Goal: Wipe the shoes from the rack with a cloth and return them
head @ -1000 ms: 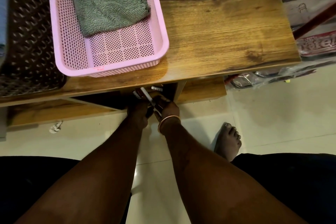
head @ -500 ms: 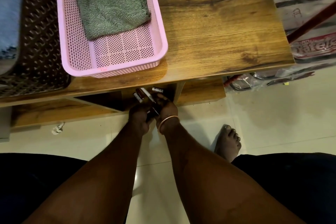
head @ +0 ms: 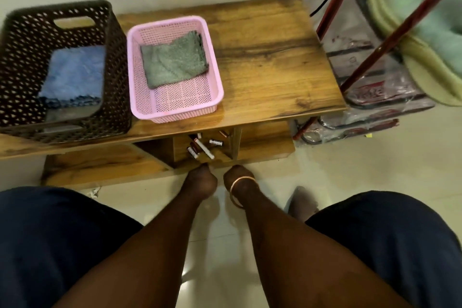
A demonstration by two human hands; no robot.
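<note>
- Green cloth lies in the pink basket, upper middle; no shoes visible, so we judge wiping unstarted.
- Our left hand and right hand sit below the desk, centre; grip we cannot tell.

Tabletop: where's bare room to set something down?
Free: right half of the tabletop, from pink basket to right edge. Crowded: left half, brown basket and pink basket side by side. Cubby below holds batteries and a pen.

Green cloth folded in pink basket
</note>
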